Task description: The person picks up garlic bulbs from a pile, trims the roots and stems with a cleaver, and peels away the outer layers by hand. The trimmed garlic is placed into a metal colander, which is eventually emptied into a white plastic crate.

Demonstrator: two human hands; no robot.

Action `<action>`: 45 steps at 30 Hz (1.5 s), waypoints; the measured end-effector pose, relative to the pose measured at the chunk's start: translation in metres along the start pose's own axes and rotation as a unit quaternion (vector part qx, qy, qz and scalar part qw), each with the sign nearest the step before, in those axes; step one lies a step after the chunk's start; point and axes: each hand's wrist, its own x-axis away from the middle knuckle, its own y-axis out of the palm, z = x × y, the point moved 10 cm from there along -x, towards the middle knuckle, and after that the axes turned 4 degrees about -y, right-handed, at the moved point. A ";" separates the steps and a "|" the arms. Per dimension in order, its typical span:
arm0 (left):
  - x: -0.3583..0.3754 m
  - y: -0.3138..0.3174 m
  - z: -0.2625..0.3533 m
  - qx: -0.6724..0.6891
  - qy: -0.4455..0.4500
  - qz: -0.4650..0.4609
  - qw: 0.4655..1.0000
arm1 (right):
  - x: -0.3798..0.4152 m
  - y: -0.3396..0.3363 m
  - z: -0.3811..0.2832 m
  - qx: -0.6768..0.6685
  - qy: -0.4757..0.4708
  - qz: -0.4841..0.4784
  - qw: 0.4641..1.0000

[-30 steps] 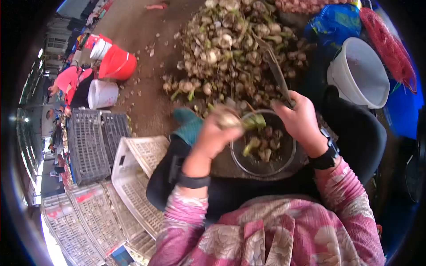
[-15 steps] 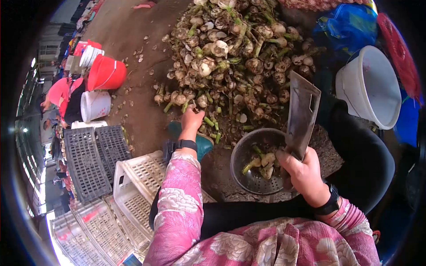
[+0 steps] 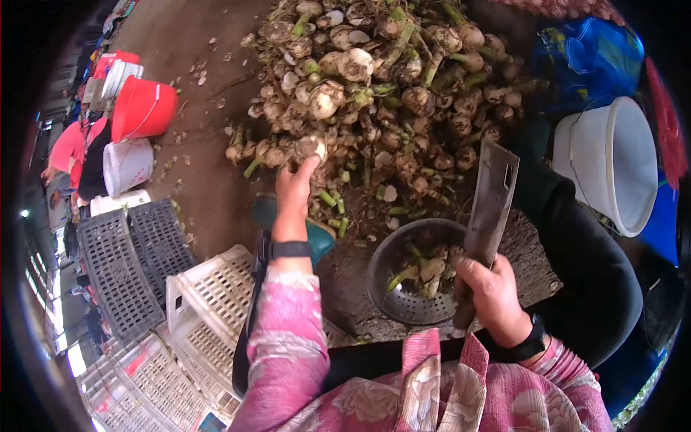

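Just beyond the colander (image 3: pixel 407 308) and to its left, the left hand (image 3: pixel 291 194) is at the near edge of a heap of bulbs (image 3: pixel 420 101), thumb and fingers closed on one pale-sided bulb (image 3: pixel 311 148), which is slightly blurred. By the colander's right rim, the right hand (image 3: pixel 498 291) is wrapped tightly around the handle of a cleaver (image 3: pixel 493 201). Its broad blade points away from the person; whether it touches the rim, I cannot tell. Inside the colander lie several trimmed pieces (image 3: pixel 432 271), some with green stalk. The heap spreads wide over the floor (image 3: pixel 194 122) beyond the colander, and short green stalks (image 3: pixel 330 199) lie between the colander and the left hand. Right of the colander leans a large white bucket (image 3: pixel 579 155), with a blue bag (image 3: pixel 597 63) behind it. Left of the colander stands a white lattice crate (image 3: pixel 219 284), and farther left, well apart, a red bucket (image 3: pixel 146 108).
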 end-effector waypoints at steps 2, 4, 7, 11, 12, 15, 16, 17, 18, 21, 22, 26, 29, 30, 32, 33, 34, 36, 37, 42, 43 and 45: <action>0.065 0.003 0.050 0.223 0.007 -0.039 0.974 | 0.005 0.003 -0.005 -0.003 -0.027 0.003 1.000; 0.100 -0.003 0.079 0.318 0.044 -0.076 0.944 | 0.011 0.002 -0.008 0.008 -0.063 -0.011 0.998; 0.167 0.001 0.135 0.334 0.176 -0.166 0.911 | 0.018 -0.011 -0.028 0.141 -0.188 0.031 0.971; 0.237 0.019 0.128 0.432 0.084 -0.290 0.850 | 0.053 -0.028 -0.064 0.437 -0.325 0.143 0.827; 0.247 0.018 0.117 0.406 0.079 -0.321 0.852 | 0.062 -0.031 -0.069 0.440 -0.338 0.165 0.816; 0.284 0.007 0.117 0.220 0.226 -0.203 0.927 | 0.077 -0.033 -0.076 0.468 -0.388 0.189 0.772; 0.298 0.010 0.116 0.275 0.191 -0.258 0.906 | 0.088 -0.025 -0.078 0.459 -0.441 0.188 0.748; 0.302 0.008 0.111 0.286 0.186 -0.240 0.909 | 0.100 -0.012 -0.076 0.477 -0.471 0.151 0.727; 0.306 0.009 0.111 0.230 0.207 -0.230 0.923 | 0.109 0.004 -0.070 0.505 -0.493 0.111 0.700; 0.320 0.021 0.105 0.481 0.104 -0.335 0.803 | 0.137 0.048 -0.045 0.528 -0.554 0.000 0.644; 0.325 0.027 0.104 0.486 0.073 -0.334 0.805 | 0.146 0.058 -0.041 0.518 -0.585 -0.029 0.624; 0.323 0.011 0.091 0.323 0.149 -0.219 0.909 | 0.151 0.075 -0.035 0.494 -0.606 -0.072 0.619; 0.327 0.021 0.079 0.449 0.052 -0.291 0.843 | 0.124 0.070 -0.032 0.487 -0.597 -0.050 0.636; 0.329 0.023 0.077 0.485 0.033 -0.309 0.818 | 0.121 0.069 -0.030 0.491 -0.601 -0.042 0.630; 0.330 0.008 0.080 0.282 0.178 -0.245 0.910 | 0.100 0.060 -0.020 0.547 -0.537 0.001 0.642; 0.334 0.002 0.086 0.138 0.247 -0.224 0.933 | 0.077 0.046 -0.017 0.596 -0.469 0.036 0.651; 0.345 -0.012 0.086 0.118 0.342 -0.241 0.901 | 0.039 -0.002 -0.023 0.565 -0.358 0.096 0.737; 0.358 -0.020 0.116 0.165 0.352 -0.254 0.886 | 0.029 -0.034 -0.037 0.511 -0.305 0.163 0.787; 0.337 -0.026 0.105 0.191 0.298 -0.228 0.907 | 0.055 -0.007 -0.047 0.496 -0.371 0.155 0.770; 0.321 -0.043 0.107 0.249 0.289 -0.181 0.907 | 0.084 0.039 -0.052 0.428 -0.419 0.070 0.798; 0.318 -0.057 0.114 0.194 0.352 -0.101 0.910 | 0.076 0.027 -0.055 0.404 -0.393 0.082 0.822; 0.326 -0.063 0.119 0.248 0.385 -0.077 0.886 | 0.086 0.020 -0.059 0.317 -0.427 0.062 0.844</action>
